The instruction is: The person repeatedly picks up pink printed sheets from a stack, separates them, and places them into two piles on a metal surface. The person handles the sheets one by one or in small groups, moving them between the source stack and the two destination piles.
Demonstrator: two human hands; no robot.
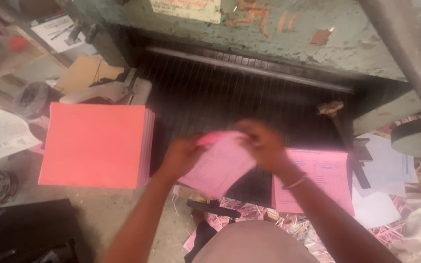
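Hands: left [183, 155], right [261, 141], grip closed on pink sheets [220, 165].

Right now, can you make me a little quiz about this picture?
1. True or false: both hands hold the pale pink sheets.
2. Which side of the left hand is the thick red stack on? A. left B. right
3. What glints on the wrist of the right hand?

Key: 1. true. 2. A. 3. A thin bracelet.
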